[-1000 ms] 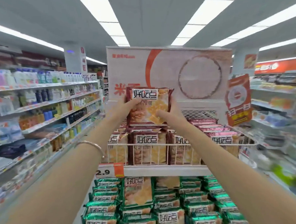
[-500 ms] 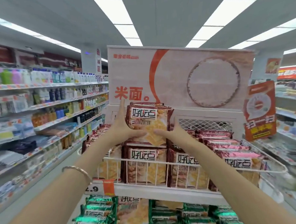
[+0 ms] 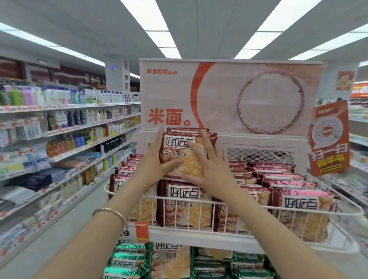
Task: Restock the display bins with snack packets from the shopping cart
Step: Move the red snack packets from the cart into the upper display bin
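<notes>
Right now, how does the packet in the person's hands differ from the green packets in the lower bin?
Colour: the held packet has a dark red wrapper; the green packets have green ones.
Place: the held packet is up above the upper wire bin, between the left hand and right hand; the green packets lie stacked in the bin below.
Both carry the same white label.
</notes>
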